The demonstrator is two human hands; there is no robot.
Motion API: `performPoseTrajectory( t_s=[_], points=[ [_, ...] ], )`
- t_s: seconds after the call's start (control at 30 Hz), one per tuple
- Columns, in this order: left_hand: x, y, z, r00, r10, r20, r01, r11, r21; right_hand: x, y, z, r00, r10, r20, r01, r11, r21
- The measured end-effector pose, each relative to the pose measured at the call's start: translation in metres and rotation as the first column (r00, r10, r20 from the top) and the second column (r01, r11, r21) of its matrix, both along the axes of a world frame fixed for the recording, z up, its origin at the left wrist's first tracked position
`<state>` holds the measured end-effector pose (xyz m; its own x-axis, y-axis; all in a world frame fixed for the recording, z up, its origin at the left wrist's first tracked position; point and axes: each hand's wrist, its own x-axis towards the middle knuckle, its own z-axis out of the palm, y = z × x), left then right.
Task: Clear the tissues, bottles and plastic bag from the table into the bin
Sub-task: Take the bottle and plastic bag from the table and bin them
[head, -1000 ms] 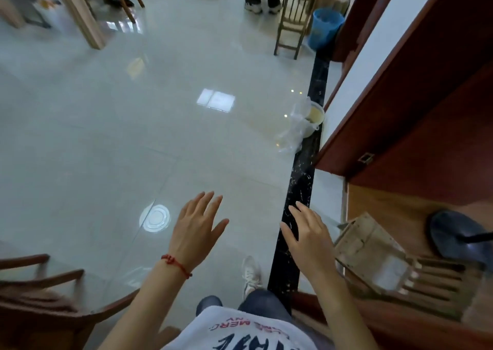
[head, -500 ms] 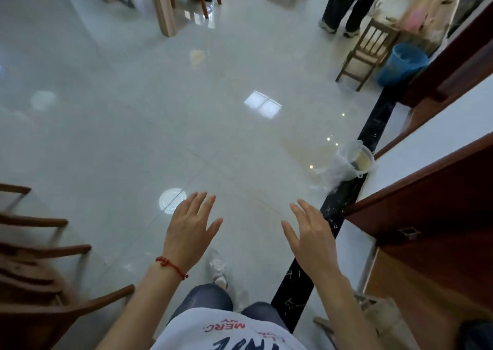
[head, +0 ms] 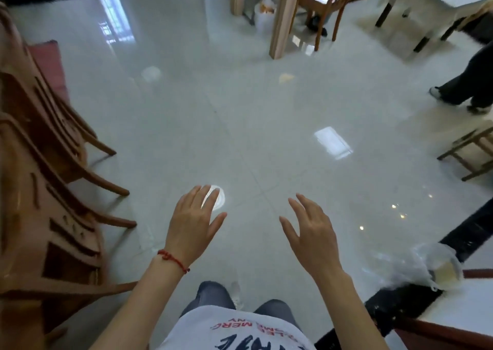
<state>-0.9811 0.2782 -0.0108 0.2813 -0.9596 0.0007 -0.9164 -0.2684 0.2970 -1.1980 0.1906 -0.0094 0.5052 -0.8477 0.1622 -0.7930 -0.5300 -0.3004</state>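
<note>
My left hand, with a red string on the wrist, and my right hand hover over the glossy tiled floor, fingers spread and holding nothing. A clear plastic bag with a round plastic container in it lies on the floor at the lower right, well to the right of my right hand. No bin, bottles or tissues show in this view.
Stacked wooden chairs line the left edge. A wooden table leg and a chair stand at the top, a white bag beside them. Another person's legs are at right, near a small wooden chair.
My view has swung left: the plastic bag and container slid to the lower right, the blue bin and wooden door left the frame, the stacked chairs came closer. Both hands stay spread.
</note>
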Motion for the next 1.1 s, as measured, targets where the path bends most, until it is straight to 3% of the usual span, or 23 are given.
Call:
performPoseTrajectory(
  t_s=[0.27,0.53,0.9,1.1],
  points=[
    [0.060,-0.012,-0.005,0.964,0.265,-0.006,-0.265,0.964,0.021,0.088,-0.064,-0.002,0.963,0.268,0.018,-0.268,0.963,0.009],
    [0.120,-0.077,-0.005,0.899,0.438,0.001,-0.438,0.898,0.045,0.173,-0.161,-0.004,0.905,0.422,0.047,-0.421,0.907,-0.018],
    [0.200,-0.146,0.003,0.821,0.571,-0.024,-0.568,0.820,0.068,0.279,-0.252,0.000,0.842,0.537,0.053,-0.538,0.843,-0.007],
    [0.268,-0.164,0.001,0.822,0.569,-0.025,-0.567,0.821,0.066,0.351,-0.272,-0.008,0.840,0.542,0.042,-0.543,0.839,0.025]
  ],
)
